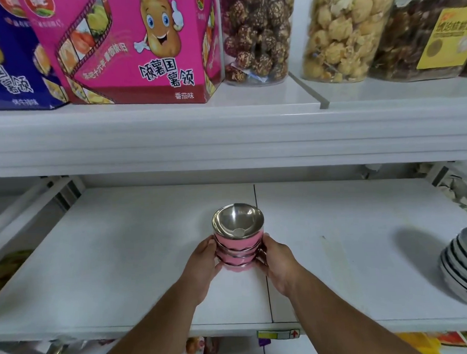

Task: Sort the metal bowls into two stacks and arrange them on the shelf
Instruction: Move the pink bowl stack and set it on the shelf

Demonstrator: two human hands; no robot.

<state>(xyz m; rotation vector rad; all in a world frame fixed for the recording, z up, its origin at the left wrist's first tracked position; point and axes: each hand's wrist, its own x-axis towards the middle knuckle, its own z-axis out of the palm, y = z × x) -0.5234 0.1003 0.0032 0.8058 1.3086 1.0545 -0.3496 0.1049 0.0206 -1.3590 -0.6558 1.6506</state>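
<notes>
The left hand (203, 260) and right hand (276, 262) grip a pink bowl stack (238, 245) from both sides, mid-frame on the white shelf (124, 260). Silver bowls (463, 269) sit far right. Snack boxes (132, 48) fill the top.

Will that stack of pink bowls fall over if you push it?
The stack of pink bowls probably tips more readily than a single bowl, being tall on a narrow base. The nested bowls likely move together, though shiny steel rims may slip. Both hands, left hand and right hand, steady its sides on the shelf.
</notes>
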